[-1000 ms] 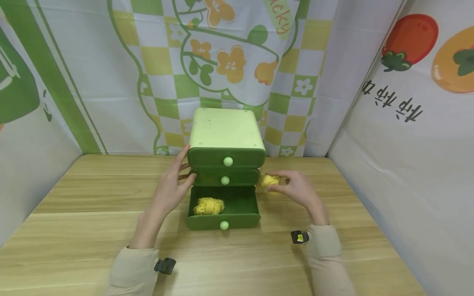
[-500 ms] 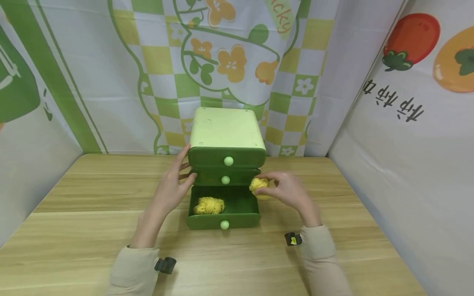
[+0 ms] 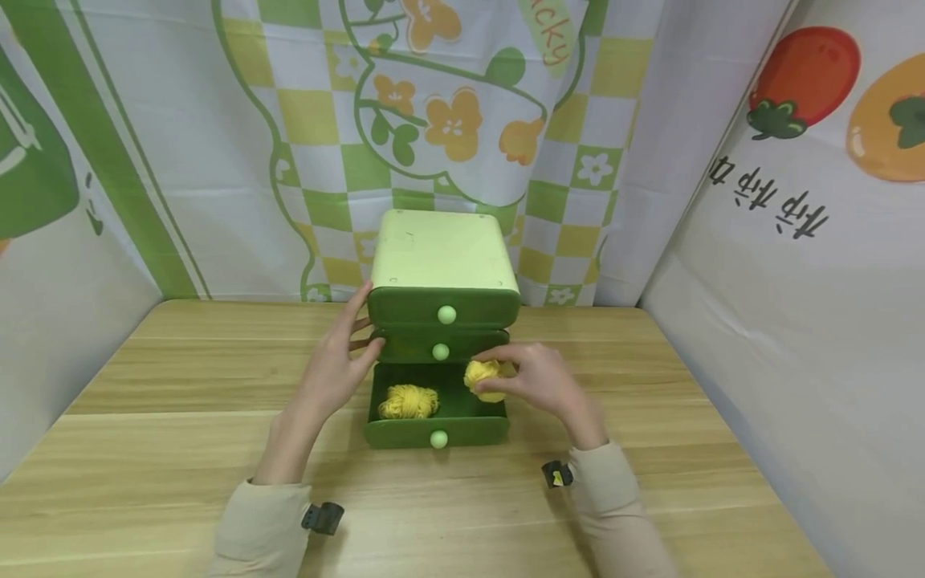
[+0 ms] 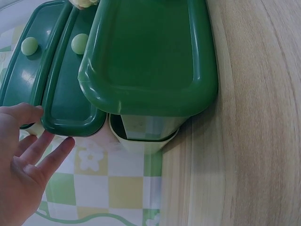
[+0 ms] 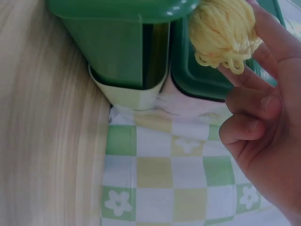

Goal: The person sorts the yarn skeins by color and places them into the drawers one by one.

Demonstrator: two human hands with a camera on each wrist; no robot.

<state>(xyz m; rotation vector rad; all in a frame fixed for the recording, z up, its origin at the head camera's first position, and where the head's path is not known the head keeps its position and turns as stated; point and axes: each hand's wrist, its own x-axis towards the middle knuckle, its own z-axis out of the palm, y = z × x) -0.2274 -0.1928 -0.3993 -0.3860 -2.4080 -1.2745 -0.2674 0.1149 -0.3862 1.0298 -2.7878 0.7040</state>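
Note:
A small cabinet with a pale green top [image 3: 444, 250] and dark green drawers stands on the table. Its bottom drawer [image 3: 401, 434] is pulled out, with one yellow yarn ball [image 3: 408, 401] lying in the left part. Above the drawer's right side, my right hand [image 3: 542, 376] pinches a second yellow yarn ball [image 5: 222, 33] between thumb and fingers. My left hand [image 3: 331, 357] rests against the cabinet's left side, its fingers [image 4: 56, 155] extended beside the middle drawer [image 4: 75, 89] and its thumb at the drawer fronts' edge. The top and middle drawers are closed.
Wooden tabletop [image 3: 181, 401] extends around the cabinet. Behind it hangs a checkered, flower-printed curtain [image 3: 303, 120]; a white printed sheet [image 3: 809, 321] stands at the right. Each wrist wears a small black camera [image 3: 323, 518].
My right hand has carried its yarn ball leftward, from beside the cabinet to over the open bottom drawer. The left hand has stayed in place.

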